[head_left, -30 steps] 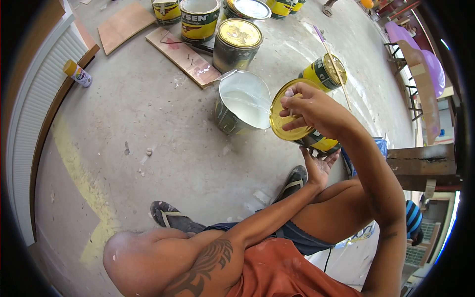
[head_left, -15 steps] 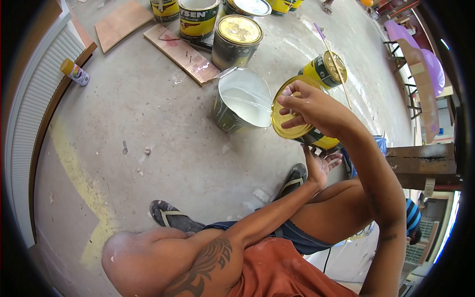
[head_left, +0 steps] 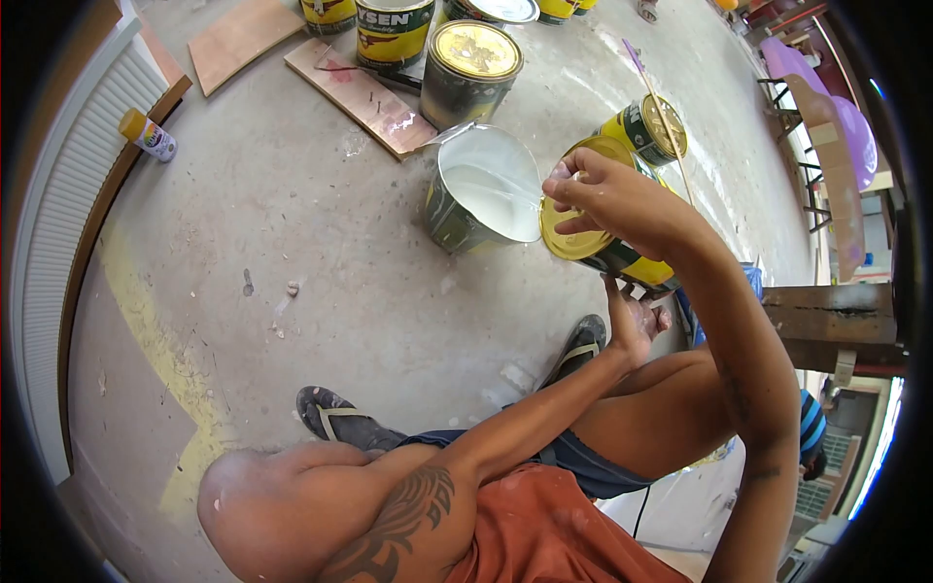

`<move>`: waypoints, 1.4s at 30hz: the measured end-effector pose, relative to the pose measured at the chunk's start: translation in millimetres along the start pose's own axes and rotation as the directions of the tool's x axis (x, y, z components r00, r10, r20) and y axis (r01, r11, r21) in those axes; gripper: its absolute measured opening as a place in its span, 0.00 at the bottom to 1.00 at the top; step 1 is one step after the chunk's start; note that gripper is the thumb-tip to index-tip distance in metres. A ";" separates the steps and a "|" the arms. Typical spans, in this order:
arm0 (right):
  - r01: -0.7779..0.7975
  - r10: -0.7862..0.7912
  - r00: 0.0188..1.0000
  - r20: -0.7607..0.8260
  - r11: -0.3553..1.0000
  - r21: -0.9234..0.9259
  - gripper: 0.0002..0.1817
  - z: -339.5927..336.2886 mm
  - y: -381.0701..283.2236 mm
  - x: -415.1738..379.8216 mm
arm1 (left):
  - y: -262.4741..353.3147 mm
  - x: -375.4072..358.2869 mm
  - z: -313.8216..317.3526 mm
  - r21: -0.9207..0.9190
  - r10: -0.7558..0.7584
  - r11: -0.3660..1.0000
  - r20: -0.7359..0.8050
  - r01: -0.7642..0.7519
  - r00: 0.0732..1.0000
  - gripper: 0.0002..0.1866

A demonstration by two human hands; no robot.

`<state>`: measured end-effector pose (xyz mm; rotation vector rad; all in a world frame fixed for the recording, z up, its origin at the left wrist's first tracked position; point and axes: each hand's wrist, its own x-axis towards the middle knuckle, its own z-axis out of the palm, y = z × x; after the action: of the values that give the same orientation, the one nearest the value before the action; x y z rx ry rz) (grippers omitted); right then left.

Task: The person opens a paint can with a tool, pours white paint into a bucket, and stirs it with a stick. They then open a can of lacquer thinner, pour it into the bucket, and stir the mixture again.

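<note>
The open can (head_left: 449,222) is standing on the floor (head_left: 379,253) and holding a milky white liquid (head_left: 491,202), with bare inner wall showing above it. A thin, glassy streak is crossing its mouth toward the tilted can (head_left: 653,271), which is leaning just beside it with its gold lid (head_left: 566,245) facing the opening. The left hand (head_left: 637,328) is bracing the tilted can's base from beneath, palm upward; whether its fingers are closing on the metal, I cannot tell. The right hand (head_left: 632,199) is reaching over the lid with crooked fingers, and their hold is also unclear.

Behind the open can, a gold-lidded can (head_left: 459,95) is sitting closed. Another closed can (head_left: 620,128) is lying beyond the tilted one, with a stick (head_left: 677,160) crossing it. A lettered can (head_left: 391,44) is standing near a board (head_left: 360,97), its contents hard to make out.

Compared with half a second ago, the left fingers are curling in more, having been spread wider. The whole view is sitting slightly differently, while the streak is still spanning the open can's mouth.
</note>
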<state>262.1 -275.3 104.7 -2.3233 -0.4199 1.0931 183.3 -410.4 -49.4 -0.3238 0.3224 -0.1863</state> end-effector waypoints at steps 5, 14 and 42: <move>-0.012 0.012 1.000 -0.002 0.999 -0.044 0.28 5.4 -11.8 -2.5 | 0.5 -0.2 7.3 -0.037 -0.035 0.999 0.016 0.036 0.999 0.47; -0.064 0.068 0.997 0.041 0.995 -0.082 0.27 24.1 -34.9 -1.3 | 1.4 -0.9 13.7 -0.052 -0.097 0.994 -0.004 0.097 0.995 0.47; -0.048 0.063 0.998 0.031 0.939 -0.341 0.29 48.5 -63.9 9.8 | 15.0 -6.0 34.0 -0.232 -0.095 0.958 0.293 0.167 0.951 0.47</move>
<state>227.0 -202.7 110.4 -2.6300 -0.6042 1.1744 191.1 -385.5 -22.3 -0.6214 0.0424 -0.2284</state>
